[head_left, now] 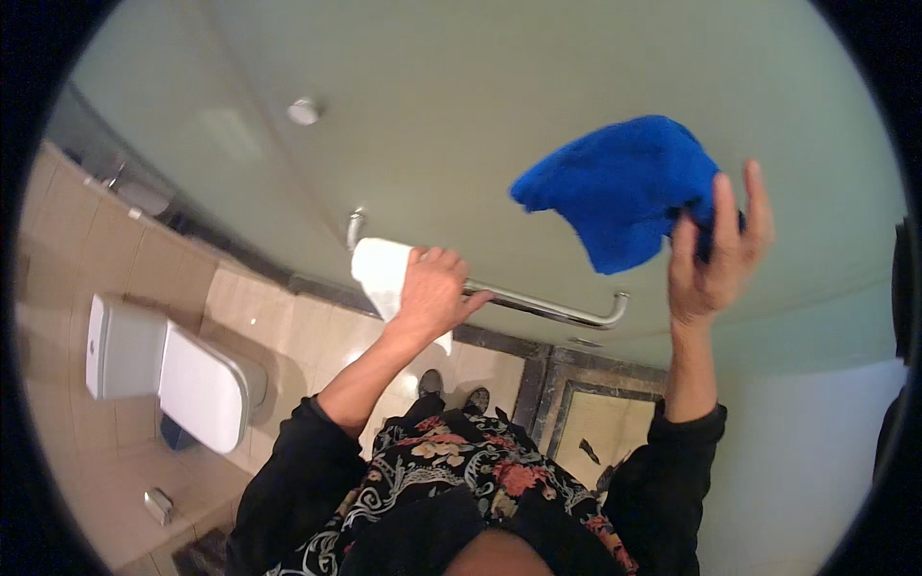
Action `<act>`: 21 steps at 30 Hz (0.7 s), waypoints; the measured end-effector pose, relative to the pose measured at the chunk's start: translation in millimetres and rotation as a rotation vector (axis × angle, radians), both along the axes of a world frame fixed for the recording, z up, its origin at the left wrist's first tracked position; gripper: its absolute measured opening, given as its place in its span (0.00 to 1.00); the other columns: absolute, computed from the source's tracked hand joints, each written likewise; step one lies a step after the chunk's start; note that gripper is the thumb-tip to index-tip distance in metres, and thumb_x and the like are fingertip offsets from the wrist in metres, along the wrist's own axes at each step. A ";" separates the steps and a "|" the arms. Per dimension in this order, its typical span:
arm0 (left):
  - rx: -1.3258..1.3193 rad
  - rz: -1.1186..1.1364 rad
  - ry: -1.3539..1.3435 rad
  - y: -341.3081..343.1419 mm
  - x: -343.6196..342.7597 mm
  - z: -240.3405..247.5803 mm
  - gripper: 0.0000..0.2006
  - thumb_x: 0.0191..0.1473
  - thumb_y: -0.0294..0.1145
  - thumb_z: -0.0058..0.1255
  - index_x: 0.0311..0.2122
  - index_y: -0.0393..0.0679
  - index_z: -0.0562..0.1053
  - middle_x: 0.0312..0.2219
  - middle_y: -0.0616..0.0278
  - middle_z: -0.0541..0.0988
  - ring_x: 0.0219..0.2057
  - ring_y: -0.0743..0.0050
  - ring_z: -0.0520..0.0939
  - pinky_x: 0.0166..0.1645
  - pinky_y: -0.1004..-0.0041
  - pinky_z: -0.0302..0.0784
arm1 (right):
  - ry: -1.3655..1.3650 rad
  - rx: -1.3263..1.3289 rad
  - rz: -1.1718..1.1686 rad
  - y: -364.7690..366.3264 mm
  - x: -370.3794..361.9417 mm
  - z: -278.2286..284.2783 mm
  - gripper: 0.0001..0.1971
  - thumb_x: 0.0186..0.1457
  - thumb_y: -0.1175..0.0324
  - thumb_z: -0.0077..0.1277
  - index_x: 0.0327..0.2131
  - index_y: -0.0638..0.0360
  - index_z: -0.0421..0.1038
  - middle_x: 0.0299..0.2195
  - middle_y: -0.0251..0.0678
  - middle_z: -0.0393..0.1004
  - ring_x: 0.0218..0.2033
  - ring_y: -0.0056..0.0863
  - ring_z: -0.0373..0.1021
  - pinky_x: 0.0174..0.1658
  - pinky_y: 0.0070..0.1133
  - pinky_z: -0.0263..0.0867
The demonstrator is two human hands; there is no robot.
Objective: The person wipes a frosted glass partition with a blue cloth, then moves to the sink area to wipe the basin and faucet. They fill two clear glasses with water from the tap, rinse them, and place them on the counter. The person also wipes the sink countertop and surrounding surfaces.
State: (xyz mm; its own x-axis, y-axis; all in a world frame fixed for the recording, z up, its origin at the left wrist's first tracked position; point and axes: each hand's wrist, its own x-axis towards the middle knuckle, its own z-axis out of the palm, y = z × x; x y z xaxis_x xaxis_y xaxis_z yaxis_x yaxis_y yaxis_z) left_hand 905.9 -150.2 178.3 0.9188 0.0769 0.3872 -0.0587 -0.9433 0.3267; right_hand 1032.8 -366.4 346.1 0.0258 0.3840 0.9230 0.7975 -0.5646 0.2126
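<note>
A metal bar handle (549, 309) runs across a frosted glass panel (461, 125) in front of me. My left hand (437, 291) is closed over the left part of the bar, with a white cloth (382, 271) bunched under its fingers and sticking out to the left. Higher up and to the right, my right hand (715, 254) holds a blue cloth (624, 187) by its right side. Two of that hand's fingers stretch upward, and the cloth spreads leftward against the glass. Part of the grip is hidden behind the cloth's dark fold.
A round metal knob (303, 111) sits on the glass at upper left. To the left stands a white toilet (202, 389) with its lid down, near a metal paper holder (158, 505). Dark stone edging (534, 384) crosses the floor below the panel.
</note>
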 end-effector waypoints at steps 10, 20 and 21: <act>0.010 0.000 -0.037 4.5 -2.7 -7.7 0.17 0.37 0.47 0.59 0.24 0.42 0.73 0.23 0.60 0.72 0.31 0.63 0.72 0.42 0.63 0.62 | 0.030 0.034 0.029 7.2 -7.6 -2.7 0.23 0.40 0.82 0.53 0.45 0.59 0.70 0.46 0.45 0.68 0.45 0.38 0.64 0.46 0.27 0.61; -0.766 0.003 -0.122 -7.0 7.4 59.3 0.28 0.40 0.39 0.60 0.47 0.38 0.68 0.39 0.53 0.75 0.45 0.62 0.73 0.52 0.61 0.63 | 0.115 0.074 0.134 8.4 -16.0 -11.9 0.24 0.34 0.84 0.50 0.41 0.60 0.71 0.38 0.43 0.71 0.37 0.37 0.67 0.41 0.27 0.64; -0.877 -0.044 -0.140 -11.5 10.8 72.7 0.29 0.40 0.37 0.60 0.48 0.38 0.66 0.39 0.54 0.75 0.45 0.64 0.73 0.52 0.63 0.64 | 0.127 0.071 0.123 9.2 -16.6 -13.8 0.23 0.34 0.83 0.49 0.41 0.60 0.71 0.37 0.42 0.71 0.37 0.37 0.67 0.40 0.27 0.64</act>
State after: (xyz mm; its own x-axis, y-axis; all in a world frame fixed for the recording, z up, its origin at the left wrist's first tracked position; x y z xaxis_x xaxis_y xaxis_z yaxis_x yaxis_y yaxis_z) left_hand 916.7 -161.7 250.9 0.8767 0.3642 0.3142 -0.1824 -0.3525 0.9178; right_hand 1016.2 -357.2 332.3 0.1010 0.3258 0.9400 0.8793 -0.4713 0.0688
